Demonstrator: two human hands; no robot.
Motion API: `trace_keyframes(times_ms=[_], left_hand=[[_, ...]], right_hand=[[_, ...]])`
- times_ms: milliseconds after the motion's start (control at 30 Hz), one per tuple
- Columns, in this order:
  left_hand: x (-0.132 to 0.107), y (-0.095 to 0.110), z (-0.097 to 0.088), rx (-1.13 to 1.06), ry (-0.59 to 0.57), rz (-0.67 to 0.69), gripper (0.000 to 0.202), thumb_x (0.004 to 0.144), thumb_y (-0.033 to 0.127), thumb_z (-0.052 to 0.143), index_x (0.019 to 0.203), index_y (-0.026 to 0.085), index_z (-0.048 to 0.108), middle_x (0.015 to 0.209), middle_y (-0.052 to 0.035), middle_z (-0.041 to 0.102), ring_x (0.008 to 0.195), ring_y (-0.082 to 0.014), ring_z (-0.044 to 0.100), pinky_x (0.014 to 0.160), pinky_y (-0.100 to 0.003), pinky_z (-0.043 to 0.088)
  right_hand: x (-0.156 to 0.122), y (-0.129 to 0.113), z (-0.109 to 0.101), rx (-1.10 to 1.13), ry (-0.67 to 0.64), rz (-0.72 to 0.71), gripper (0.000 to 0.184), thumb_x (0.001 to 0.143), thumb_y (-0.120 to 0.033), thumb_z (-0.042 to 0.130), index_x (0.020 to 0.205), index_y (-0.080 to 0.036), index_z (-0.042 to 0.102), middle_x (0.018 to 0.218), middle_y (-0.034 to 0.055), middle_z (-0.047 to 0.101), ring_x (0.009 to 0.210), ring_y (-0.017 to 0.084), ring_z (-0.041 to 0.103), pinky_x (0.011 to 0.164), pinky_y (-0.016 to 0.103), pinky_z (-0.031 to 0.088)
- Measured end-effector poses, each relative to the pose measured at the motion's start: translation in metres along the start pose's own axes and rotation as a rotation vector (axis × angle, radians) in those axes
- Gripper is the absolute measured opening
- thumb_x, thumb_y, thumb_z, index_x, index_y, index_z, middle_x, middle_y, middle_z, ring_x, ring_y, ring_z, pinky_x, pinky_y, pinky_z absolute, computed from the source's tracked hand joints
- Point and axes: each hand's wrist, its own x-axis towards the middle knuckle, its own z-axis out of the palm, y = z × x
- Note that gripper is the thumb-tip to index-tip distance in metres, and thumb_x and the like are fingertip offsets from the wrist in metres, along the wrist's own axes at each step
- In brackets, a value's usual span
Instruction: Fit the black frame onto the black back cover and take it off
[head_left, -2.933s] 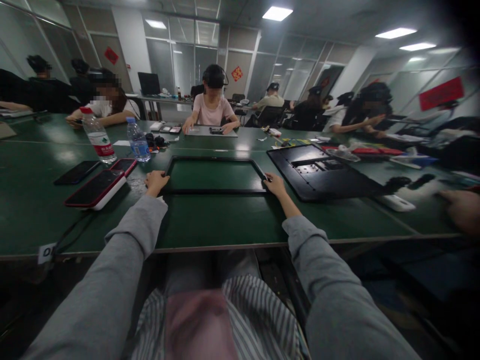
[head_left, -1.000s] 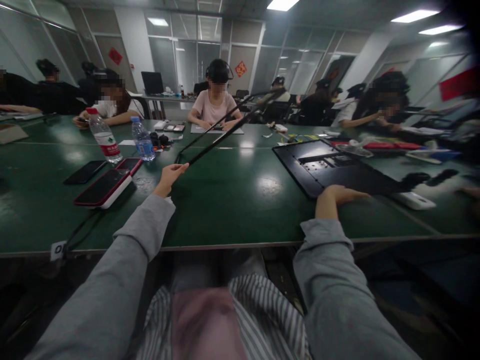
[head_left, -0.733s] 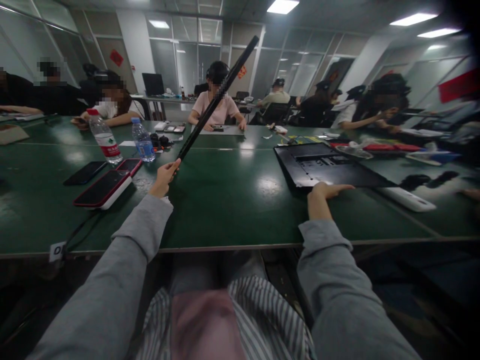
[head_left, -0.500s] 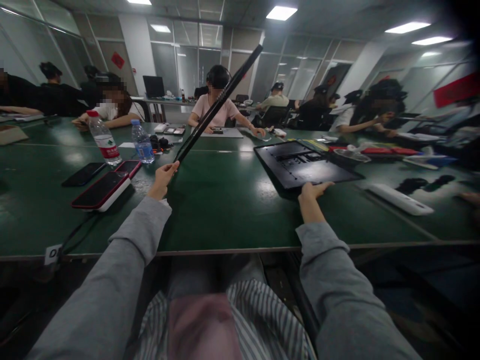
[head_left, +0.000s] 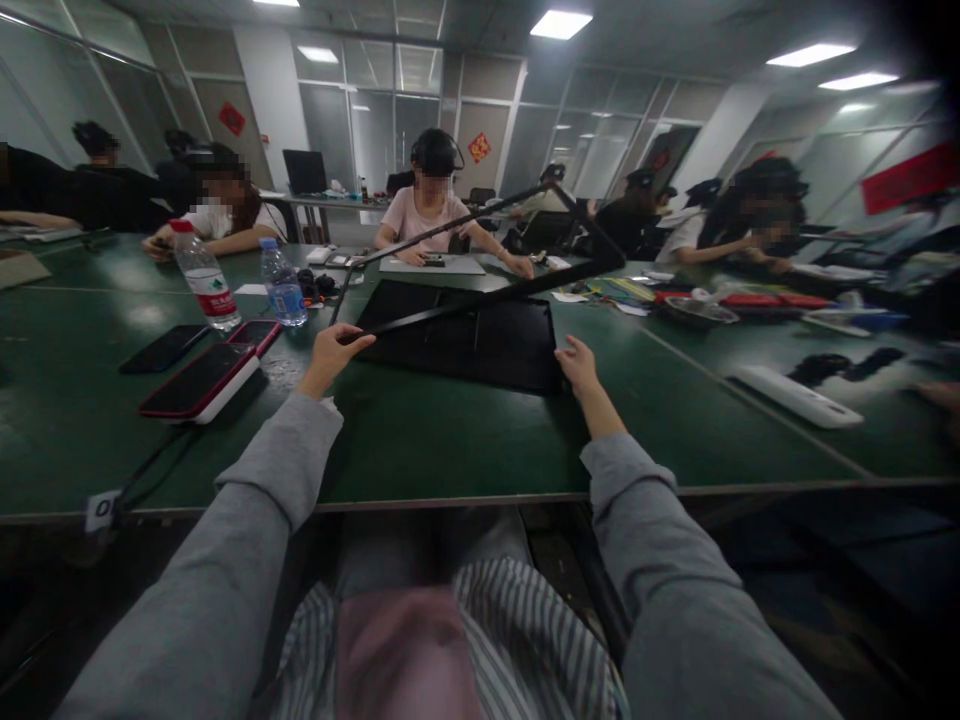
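My left hand (head_left: pixel 330 360) pinches one corner of a thin black rectangular frame (head_left: pixel 517 291), which looks like a laptop screen bezel. The frame is raised and tilted, its far end reaching up to the right. Beneath it, a flat black laptop panel (head_left: pixel 510 345) lies on the green table, with thin lines across its face. The bezel's near bar hides part of that panel. At the panel's right edge is my right hand (head_left: pixel 583 375), thumb and fingers closed at the rim.
Left of my hands stand two water bottles (head_left: pixel 285 290), with several phones (head_left: pixel 199 380) in front of them. A white bar-shaped object (head_left: pixel 795 397) lies to the right. Across the table (head_left: pixel 450 450) a person in a pink top (head_left: pixel 427 215) works among small parts.
The bezel has swung from steep and edge-on to lower and flatter, showing its opening. The laptop panel has moved from the right to the middle, showing a different face; my right hand shifted left.
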Motion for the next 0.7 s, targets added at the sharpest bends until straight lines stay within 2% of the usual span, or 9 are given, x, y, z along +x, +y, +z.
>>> trace_keyframes(times_ms=[67, 100, 167, 233, 300, 367, 467, 567, 700], left_hand=[[0.000, -0.004, 0.000, 0.127, -0.024, 0.056, 0.037, 0.075, 0.051, 0.096, 0.091, 0.022, 0.079, 0.101, -0.0093, 0.080, 0.107, -0.0306, 0.073, 0.098, -0.041, 0.055], [-0.001, -0.004, 0.001, 0.191, -0.037, 0.084, 0.036, 0.076, 0.051, 0.097, 0.092, 0.023, 0.080, 0.105, -0.0095, 0.081, 0.109, -0.0314, 0.073, 0.101, -0.042, 0.054], [-0.004, -0.005, 0.002, 0.295, -0.066, 0.126, 0.035, 0.076, 0.050, 0.098, 0.093, 0.024, 0.082, 0.110, -0.0094, 0.082, 0.113, -0.0324, 0.073, 0.105, -0.043, 0.052], [-0.007, -0.005, 0.003, 0.372, -0.095, 0.149, 0.035, 0.077, 0.051, 0.098, 0.095, 0.025, 0.083, 0.113, -0.0090, 0.082, 0.115, -0.0326, 0.072, 0.108, -0.045, 0.049], [-0.009, -0.006, 0.003, 0.426, -0.117, 0.152, 0.036, 0.079, 0.053, 0.097, 0.097, 0.026, 0.083, 0.113, -0.0085, 0.082, 0.115, -0.0326, 0.071, 0.110, -0.045, 0.047], [-0.011, -0.008, 0.003, 0.455, -0.138, 0.153, 0.036, 0.081, 0.056, 0.096, 0.099, 0.027, 0.084, 0.114, -0.0083, 0.082, 0.117, -0.0331, 0.071, 0.109, -0.045, 0.046], [-0.011, -0.012, 0.003, 0.468, -0.185, 0.173, 0.036, 0.083, 0.058, 0.093, 0.101, 0.028, 0.085, 0.117, -0.0084, 0.082, 0.119, -0.0340, 0.071, 0.109, -0.046, 0.045], [-0.009, -0.018, 0.004, 0.469, -0.245, 0.173, 0.037, 0.085, 0.059, 0.092, 0.103, 0.028, 0.085, 0.119, -0.0084, 0.083, 0.119, -0.0337, 0.072, 0.108, -0.046, 0.046], [-0.005, -0.029, 0.005, 0.473, -0.282, 0.191, 0.041, 0.085, 0.062, 0.091, 0.105, 0.027, 0.085, 0.117, -0.0083, 0.083, 0.116, -0.0317, 0.073, 0.106, -0.045, 0.049]], right_hand=[[-0.001, -0.009, -0.003, 0.053, 0.094, -0.033, 0.048, 0.094, -0.047, 0.066, 0.133, -0.019, 0.072, 0.101, 0.0108, 0.078, 0.100, 0.028, 0.077, 0.100, 0.051, 0.065], [0.000, -0.013, -0.005, 0.109, 0.069, -0.041, 0.045, 0.098, -0.053, 0.064, 0.128, -0.020, 0.073, 0.100, 0.0109, 0.078, 0.101, 0.028, 0.078, 0.101, 0.051, 0.066], [0.000, -0.020, -0.011, 0.212, -0.079, -0.057, 0.046, 0.099, -0.063, 0.064, 0.120, -0.023, 0.073, 0.098, 0.0113, 0.079, 0.103, 0.029, 0.079, 0.102, 0.051, 0.066], [0.002, -0.021, -0.014, 0.240, -0.221, -0.100, 0.046, 0.095, -0.068, 0.070, 0.112, -0.025, 0.073, 0.100, 0.0118, 0.080, 0.108, 0.031, 0.079, 0.104, 0.051, 0.066], [0.004, -0.017, -0.014, 0.185, -0.230, -0.130, 0.040, 0.091, -0.061, 0.078, 0.109, -0.025, 0.073, 0.102, 0.0116, 0.081, 0.110, 0.032, 0.079, 0.108, 0.052, 0.064], [0.008, -0.009, -0.011, 0.060, -0.138, -0.151, 0.037, 0.086, -0.046, 0.083, 0.113, -0.021, 0.075, 0.106, 0.0120, 0.082, 0.111, 0.032, 0.078, 0.112, 0.055, 0.061], [0.009, 0.002, -0.006, -0.209, 0.013, -0.247, 0.045, 0.086, -0.031, 0.078, 0.128, -0.016, 0.077, 0.117, 0.0153, 0.082, 0.119, 0.034, 0.076, 0.118, 0.057, 0.055], [0.004, 0.006, 0.000, -0.448, 0.071, -0.340, 0.050, 0.093, -0.027, 0.067, 0.140, -0.014, 0.076, 0.126, 0.0185, 0.081, 0.128, 0.036, 0.072, 0.121, 0.059, 0.051], [-0.008, -0.001, 0.006, -0.683, 0.087, -0.329, 0.057, 0.103, -0.027, 0.056, 0.157, -0.013, 0.067, 0.138, 0.0230, 0.077, 0.131, 0.037, 0.071, 0.120, 0.060, 0.050]])
